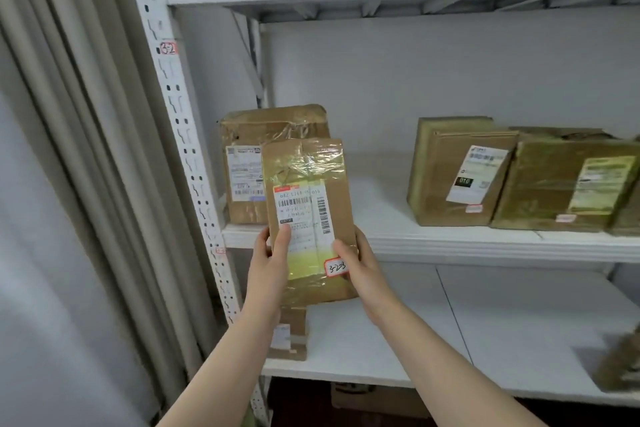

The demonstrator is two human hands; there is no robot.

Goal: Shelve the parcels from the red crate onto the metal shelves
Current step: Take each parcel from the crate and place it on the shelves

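Observation:
A flat brown cardboard parcel [306, 166], taped, with a white barcode label and a small red-edged sticker, stands upright in front of the middle metal shelf [450, 239]. My left hand [272, 255] grips its lower left edge, thumb on the label. My right hand [362, 263] grips its lower right edge, thumb beside the sticker. Directly behind it another brown parcel [242, 163] stands on the shelf's left end. The red crate is out of view.
Two more cardboard parcels [457, 173] [568, 184] stand on the right of the same shelf. A small box [292, 336] sits on the lower shelf [398, 350], another parcel [620, 364] at its right. White perforated upright [188, 156] and beige curtain [86, 149] are on the left.

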